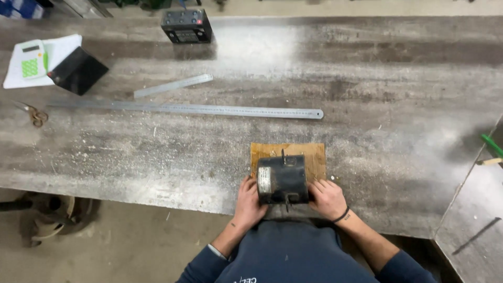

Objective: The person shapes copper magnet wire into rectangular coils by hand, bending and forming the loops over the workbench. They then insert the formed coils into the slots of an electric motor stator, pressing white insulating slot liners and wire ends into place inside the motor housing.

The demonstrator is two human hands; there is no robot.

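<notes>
Motor (283, 179), small, black and drum-shaped, sits on a brown board (313, 157) at the near edge of the metal workbench (367, 105), right in front of the person. It has a pale label on its left end and a thin stud sticking up at the top.

Left hand (248, 202) presses against the motor's left end and lower corner, fingers wrapped onto the casing. Right hand (327, 198) grips the right end, fingers on the casing, dark band on that wrist. Both hands clamp the motor between them, one per side. Motor still rests on the board, not lifted as far as I can tell.

Farther back on the bench: long steel ruler (188, 109) lying left to right, well apart from the motor. Shorter steel ruler (173, 85) just beyond it, angled. Black boxy battery (186, 25) at the far edge. Far left: calculator (32, 58) with green keys on white paper (63, 46), flat black plate (78, 71) overlapping the paper, scissors (34, 112) near the left edge.

Bench top is dusty with pale powder streaks. Green-handled tool (491, 144) pokes in at the right edge.
</notes>
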